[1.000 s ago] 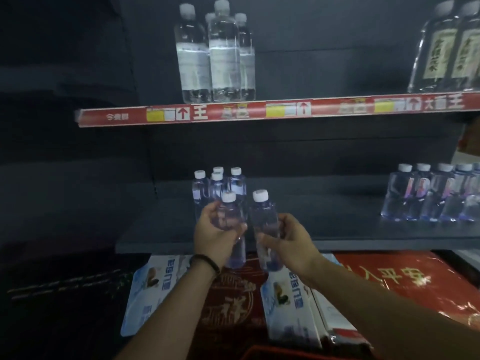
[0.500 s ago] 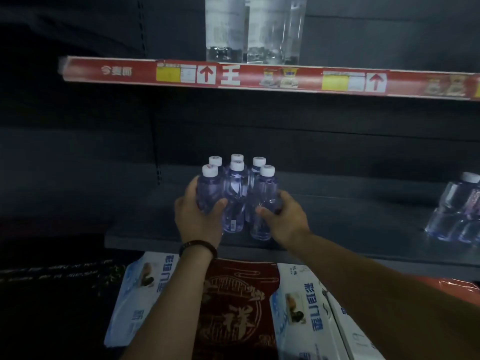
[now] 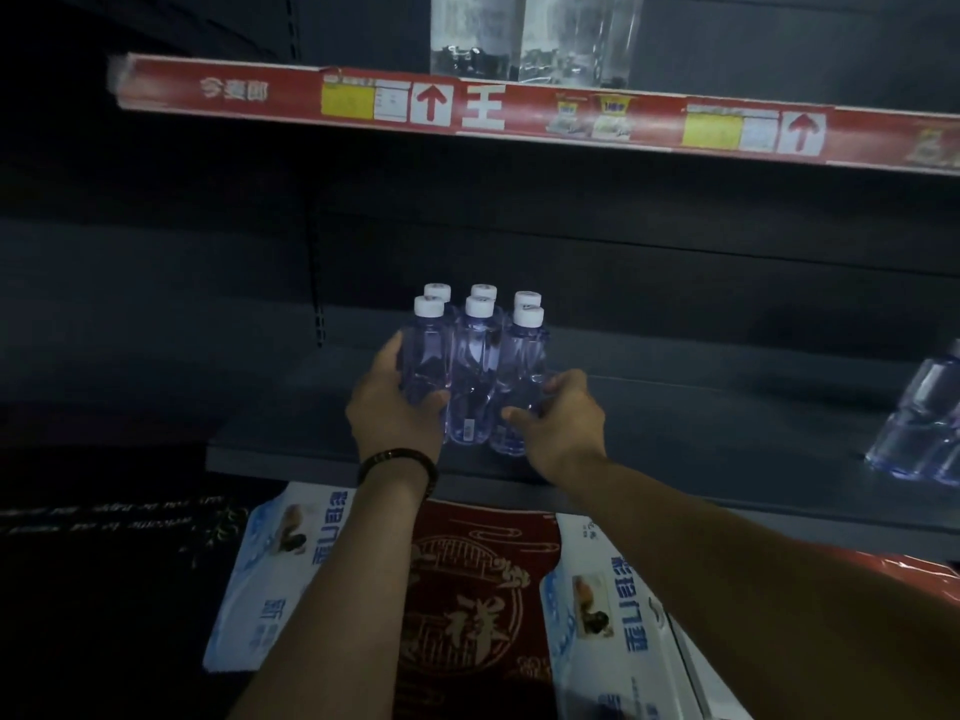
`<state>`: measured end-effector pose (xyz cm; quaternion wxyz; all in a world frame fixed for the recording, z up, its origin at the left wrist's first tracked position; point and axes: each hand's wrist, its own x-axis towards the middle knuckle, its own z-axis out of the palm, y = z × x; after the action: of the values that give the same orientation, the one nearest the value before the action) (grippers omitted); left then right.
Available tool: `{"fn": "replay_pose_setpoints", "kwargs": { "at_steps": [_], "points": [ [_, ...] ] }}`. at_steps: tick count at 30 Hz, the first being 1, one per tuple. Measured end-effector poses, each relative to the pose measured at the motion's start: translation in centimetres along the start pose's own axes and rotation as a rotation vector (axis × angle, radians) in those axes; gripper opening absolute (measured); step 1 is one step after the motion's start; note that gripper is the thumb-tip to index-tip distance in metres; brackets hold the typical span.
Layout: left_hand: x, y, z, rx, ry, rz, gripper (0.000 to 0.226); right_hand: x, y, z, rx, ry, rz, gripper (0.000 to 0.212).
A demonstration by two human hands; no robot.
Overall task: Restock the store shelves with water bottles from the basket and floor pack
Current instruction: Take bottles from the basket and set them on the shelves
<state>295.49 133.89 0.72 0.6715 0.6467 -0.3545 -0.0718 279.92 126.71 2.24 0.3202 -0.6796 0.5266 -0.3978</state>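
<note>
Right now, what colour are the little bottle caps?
The caps are white; head view shows them.

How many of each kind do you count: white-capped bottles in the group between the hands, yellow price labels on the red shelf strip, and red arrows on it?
white-capped bottles: 6
yellow price labels: 2
red arrows: 2
Total: 10

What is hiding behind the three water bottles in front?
A back row of three more bottles stands behind the front bottles on the shelf. Only its white caps show; the front row covers the bodies. Anything further back cannot be seen.
</note>
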Motion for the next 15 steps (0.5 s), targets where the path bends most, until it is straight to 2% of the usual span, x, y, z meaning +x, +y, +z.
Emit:
{"fn": "replay_pose_setpoints", "kwargs": {
  "at_steps": [4, 6, 7, 9, 11, 13, 15],
  "points": [
    [-0.5, -0.3, -0.7, 0.159, -0.084, -0.039, 0.079, -1.3, 0.1, -1.8, -0.032, -0.054, -0.012, 0.040],
    [-1.2, 0.2, -1.4, 0.241, -0.132, -0.114, 0.082, -2.9, 0.4, -3.1, -0.074, -0.080, -0.046, 0.039],
    [-1.7, 0.9, -1.9, 0.280, -0.144, -0.154, 0.079, -3.9, 0.7, -3.8, -0.103, -0.093, -0.073, 0.036],
    [-2.9, 3.1, -3.0, 0.414, -0.202, -0.184, 0.052, -6.3, 1.3, -5.3, -0.094, -0.143, -0.112, 0.025],
    [-4.3, 5.9, -4.2, 0.670, -0.444, -0.173, 0.024, -9.5, 2.6, -7.0, -0.020, -0.267, -0.107, 0.017],
    [-6.8, 8.8, -5.0, 0.849, -0.795, -0.183, 0.029, -13.0, 4.6, -8.5, 0.068, -0.436, -0.094, 0.011],
    [-9.7, 10.4, -5.2, 0.924, -1.115, -0.228, 0.043, -16.7, 7.1, -9.9, 0.143, -0.557, -0.041, 0.004]
  ]
}}
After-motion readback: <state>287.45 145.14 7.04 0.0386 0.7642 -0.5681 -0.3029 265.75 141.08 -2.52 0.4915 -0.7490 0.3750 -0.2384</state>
